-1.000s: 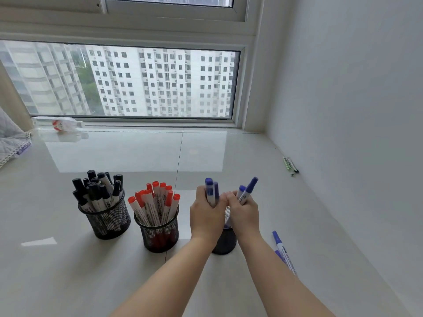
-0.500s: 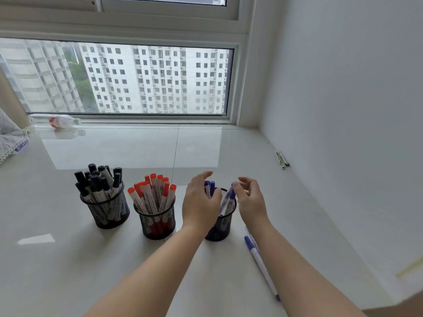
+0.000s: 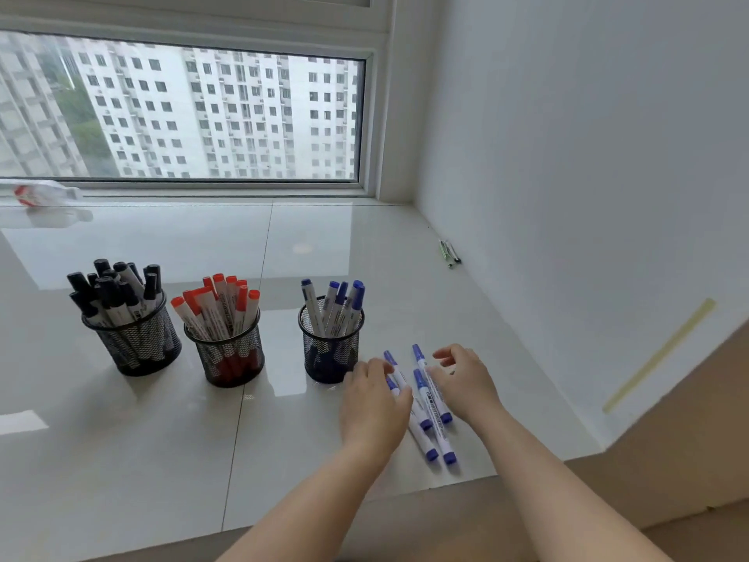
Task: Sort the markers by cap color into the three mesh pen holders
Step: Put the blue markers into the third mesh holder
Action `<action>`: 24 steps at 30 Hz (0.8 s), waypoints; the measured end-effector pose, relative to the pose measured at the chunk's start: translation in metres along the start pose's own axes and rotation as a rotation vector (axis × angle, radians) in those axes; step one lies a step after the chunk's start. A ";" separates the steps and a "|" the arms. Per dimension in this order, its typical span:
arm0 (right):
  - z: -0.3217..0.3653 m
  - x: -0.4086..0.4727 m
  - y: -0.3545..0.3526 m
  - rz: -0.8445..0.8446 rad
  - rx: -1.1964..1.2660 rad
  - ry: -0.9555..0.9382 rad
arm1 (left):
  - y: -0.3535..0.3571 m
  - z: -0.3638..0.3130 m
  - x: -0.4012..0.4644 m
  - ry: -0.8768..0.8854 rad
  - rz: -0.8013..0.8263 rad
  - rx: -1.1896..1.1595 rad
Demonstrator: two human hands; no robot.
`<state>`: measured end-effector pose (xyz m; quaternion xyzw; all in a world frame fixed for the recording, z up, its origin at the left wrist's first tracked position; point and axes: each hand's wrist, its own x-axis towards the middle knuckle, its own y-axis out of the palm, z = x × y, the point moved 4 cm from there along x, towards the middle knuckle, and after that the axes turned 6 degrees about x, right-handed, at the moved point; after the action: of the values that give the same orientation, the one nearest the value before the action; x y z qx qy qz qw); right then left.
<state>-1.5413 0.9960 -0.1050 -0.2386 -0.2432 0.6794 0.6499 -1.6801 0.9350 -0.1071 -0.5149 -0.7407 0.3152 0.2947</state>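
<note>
Three black mesh holders stand in a row on the glossy ledge. The left holder [image 3: 138,350] is full of black-capped markers [image 3: 113,290], the middle holder [image 3: 231,358] of red-capped markers [image 3: 219,302], and the right holder [image 3: 328,354] has several blue-capped markers [image 3: 338,304]. Just right of that holder, several loose blue markers [image 3: 433,401] lie flat on the ledge. My left hand [image 3: 373,403] rests over their left side with fingers spread. My right hand [image 3: 462,379] hovers at their right side, fingers loosely curled and touching them.
The white wall [image 3: 567,196] runs close on the right with a strip of yellow tape [image 3: 660,354]. Two pens [image 3: 450,253] lie at the wall's foot. A plastic bottle [image 3: 40,194] lies by the window. The ledge's front edge [image 3: 466,482] is just below the loose markers.
Both hands let go of the blue markers at the right holder, which now stand in it. The hands dropped down and right onto the loose blue markers.
</note>
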 end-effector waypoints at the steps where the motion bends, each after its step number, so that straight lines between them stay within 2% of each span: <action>1: -0.003 -0.003 0.003 0.017 -0.034 -0.008 | 0.008 0.002 -0.002 -0.066 0.016 0.035; 6: -0.015 -0.013 0.018 0.111 -0.153 -0.087 | 0.030 0.001 -0.004 -0.200 0.008 0.176; 11: -0.021 -0.009 0.021 0.123 -0.304 -0.157 | 0.038 0.000 0.007 -0.161 0.045 0.296; 16: -0.016 -0.001 0.025 0.110 -0.419 -0.114 | 0.037 0.002 0.017 -0.100 0.159 0.313; 24: -0.011 -0.007 0.035 -0.035 -0.572 0.023 | 0.029 0.007 0.017 -0.057 0.163 0.368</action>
<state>-1.5607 0.9879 -0.1364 -0.4155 -0.4218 0.5692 0.5705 -1.6735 0.9575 -0.1324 -0.5017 -0.6343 0.4824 0.3364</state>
